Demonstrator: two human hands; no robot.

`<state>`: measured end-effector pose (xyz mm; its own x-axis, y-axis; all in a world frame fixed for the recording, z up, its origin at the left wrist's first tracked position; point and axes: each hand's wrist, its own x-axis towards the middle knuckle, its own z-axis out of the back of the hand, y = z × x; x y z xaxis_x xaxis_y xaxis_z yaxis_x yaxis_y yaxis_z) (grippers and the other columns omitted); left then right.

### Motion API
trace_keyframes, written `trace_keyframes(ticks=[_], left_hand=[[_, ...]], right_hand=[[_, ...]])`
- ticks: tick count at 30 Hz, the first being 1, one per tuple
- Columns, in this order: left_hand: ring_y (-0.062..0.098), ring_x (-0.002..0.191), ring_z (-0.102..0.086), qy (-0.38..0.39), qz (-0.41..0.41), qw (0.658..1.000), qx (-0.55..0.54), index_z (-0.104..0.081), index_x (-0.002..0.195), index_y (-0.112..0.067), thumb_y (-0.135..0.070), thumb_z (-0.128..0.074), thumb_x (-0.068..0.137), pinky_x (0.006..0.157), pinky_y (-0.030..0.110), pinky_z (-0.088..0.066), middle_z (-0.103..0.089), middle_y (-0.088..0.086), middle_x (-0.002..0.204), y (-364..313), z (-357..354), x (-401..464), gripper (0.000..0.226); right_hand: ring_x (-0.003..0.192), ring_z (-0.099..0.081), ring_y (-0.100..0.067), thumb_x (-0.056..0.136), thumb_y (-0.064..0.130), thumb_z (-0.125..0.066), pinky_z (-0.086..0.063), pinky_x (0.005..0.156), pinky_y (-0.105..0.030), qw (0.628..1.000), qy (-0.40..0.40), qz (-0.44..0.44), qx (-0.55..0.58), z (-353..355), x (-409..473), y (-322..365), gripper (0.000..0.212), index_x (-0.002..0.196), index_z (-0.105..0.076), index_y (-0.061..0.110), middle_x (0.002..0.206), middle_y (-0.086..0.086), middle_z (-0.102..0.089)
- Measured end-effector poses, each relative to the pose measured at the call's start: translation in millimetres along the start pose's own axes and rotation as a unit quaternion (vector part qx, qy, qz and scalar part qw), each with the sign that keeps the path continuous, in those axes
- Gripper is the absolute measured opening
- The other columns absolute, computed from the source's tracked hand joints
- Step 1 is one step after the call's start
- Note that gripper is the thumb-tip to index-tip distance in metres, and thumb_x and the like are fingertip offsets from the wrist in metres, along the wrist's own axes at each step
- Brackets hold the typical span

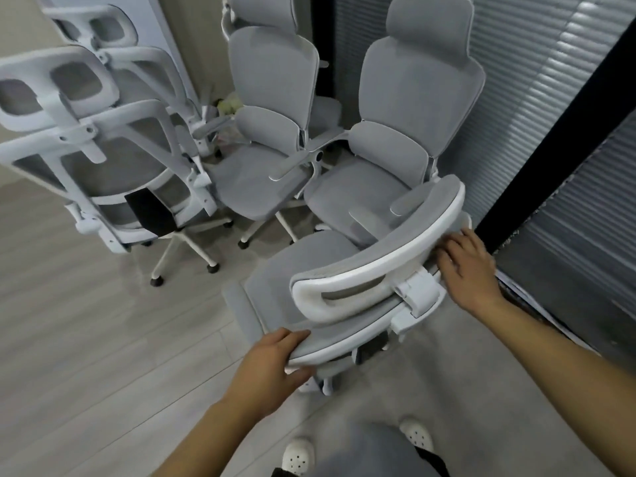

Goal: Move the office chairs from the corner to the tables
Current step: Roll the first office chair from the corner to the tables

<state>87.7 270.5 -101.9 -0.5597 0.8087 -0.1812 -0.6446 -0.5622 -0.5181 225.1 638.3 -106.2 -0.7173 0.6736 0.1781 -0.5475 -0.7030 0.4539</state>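
We grip the nearest office chair's backrest point(347, 342), left hand point(275, 359) and right hand point(468, 266) clamped; next, roll it away toward tables.

The nearest chair point(330, 270) hides its own base and wheels under the seat. Behind it, the farthest chair point(265, 12) is chopped off by the top edge, and there's some yellowish thing point(229, 105) on the floor (too blurry to identify).
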Motion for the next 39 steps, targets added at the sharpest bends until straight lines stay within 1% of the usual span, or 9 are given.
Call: trace_keyframes(ticks=[4, 10, 14, 18, 24, 29, 31, 36, 39], left_hand=[[0.006, 0.115, -0.050, -0.005, -0.025, 0.999, -0.032, -0.048, 0.138, -0.036, -0.049, -0.064, 0.087, 0.099, 0.023, -0.042, -0.052, -0.020, 0.127, 46, 13, -30, 0.055], [0.014, 0.125, -0.046, -0.019, -0.072, 0.997, 0.007, -0.048, 0.140, -0.028, -0.048, -0.064, 0.087, 0.109, 0.027, -0.036, -0.051, -0.012, 0.135, 90, 35, -66, 0.059], [0.019, 0.118, -0.048, -0.055, -0.097, 0.993, 0.045, -0.054, 0.133, -0.025, -0.065, -0.047, 0.081, 0.110, 0.042, -0.037, -0.055, -0.008, 0.127, 98, 39, -85, 0.066], [0.022, 0.118, -0.048, -0.083, -0.124, 0.987, 0.063, -0.054, 0.130, -0.022, -0.063, -0.045, 0.083, 0.109, 0.051, -0.035, -0.054, -0.006, 0.125, 97, 39, -111, 0.063], [0.025, 0.120, -0.044, -0.103, -0.184, 0.970, 0.120, -0.049, 0.132, -0.018, -0.058, -0.048, 0.087, 0.108, 0.046, -0.037, -0.049, 0.000, 0.128, 115, 38, -144, 0.061], [0.025, 0.115, -0.045, -0.103, -0.200, 0.966, 0.130, -0.055, 0.128, -0.018, -0.059, -0.042, 0.091, 0.110, 0.045, -0.032, -0.053, 0.002, 0.119, 123, 38, -174, 0.057], [0.025, 0.115, -0.045, -0.094, -0.224, 0.963, 0.121, -0.055, 0.128, -0.019, -0.060, -0.040, 0.091, 0.112, 0.043, -0.023, -0.052, 0.002, 0.117, 126, 38, -190, 0.056], [0.025, 0.115, -0.044, -0.053, -0.316, 0.942, 0.099, -0.054, 0.129, -0.024, -0.057, -0.043, 0.092, 0.114, 0.046, -0.023, -0.051, -0.001, 0.121, 151, 35, -213, 0.051], [0.023, 0.115, -0.045, -0.028, -0.394, 0.916, 0.066, -0.056, 0.127, -0.024, -0.051, -0.046, 0.091, 0.109, 0.045, -0.027, -0.052, -0.002, 0.123, 170, 36, -223, 0.046]], right_hand=[[0.137, -0.036, -0.033, 0.098, 0.055, -0.017, -0.031, 0.111, -0.054, 0.999, -0.024, -0.038, -0.005, -15, -47, 20, 0.062, 0.108, -0.063, 0.014, 0.134, -0.009, -0.056], [0.136, -0.034, -0.037, 0.096, 0.040, -0.023, -0.029, 0.112, -0.053, 0.991, -0.049, -0.112, -0.060, -23, -130, 70, 0.047, 0.100, -0.063, 0.015, 0.129, -0.012, -0.057], [0.135, -0.036, -0.031, 0.094, 0.047, -0.018, -0.030, 0.110, -0.052, 0.983, -0.016, -0.160, -0.092, -29, -177, 96, 0.053, 0.109, -0.062, 0.022, 0.130, -0.007, -0.057], [0.145, -0.019, -0.023, 0.087, 0.065, -0.016, -0.022, 0.112, -0.053, 0.977, -0.036, -0.207, -0.036, -12, -233, 146, 0.069, 0.125, -0.058, 0.028, 0.145, 0.003, -0.046], [0.148, -0.005, -0.017, 0.080, 0.081, -0.009, -0.008, 0.114, -0.054, 0.978, 0.023, -0.192, -0.083, 1, -315, 176, 0.076, 0.133, -0.047, 0.042, 0.151, 0.013, -0.036], [0.148, -0.003, -0.015, 0.076, 0.085, -0.017, -0.009, 0.114, -0.055, 0.971, 0.022, -0.226, -0.075, 0, -386, 205, 0.076, 0.134, -0.044, 0.044, 0.151, 0.014, -0.035], [0.148, -0.002, -0.013, 0.074, 0.085, -0.020, -0.011, 0.114, -0.055, 0.965, 0.001, -0.257, -0.052, -2, -416, 220, 0.077, 0.134, -0.044, 0.043, 0.152, 0.014, -0.032], [0.149, -0.002, -0.010, 0.074, 0.082, -0.025, -0.016, 0.113, -0.052, 0.939, -0.073, -0.337, -0.022, -11, -483, 262, 0.079, 0.135, -0.048, 0.038, 0.153, 0.014, -0.032], [0.148, -0.007, -0.011, 0.075, 0.079, -0.031, -0.020, 0.112, -0.053, 0.910, -0.131, -0.392, -0.008, -24, -522, 301, 0.076, 0.133, -0.051, 0.034, 0.150, 0.011, -0.035]])
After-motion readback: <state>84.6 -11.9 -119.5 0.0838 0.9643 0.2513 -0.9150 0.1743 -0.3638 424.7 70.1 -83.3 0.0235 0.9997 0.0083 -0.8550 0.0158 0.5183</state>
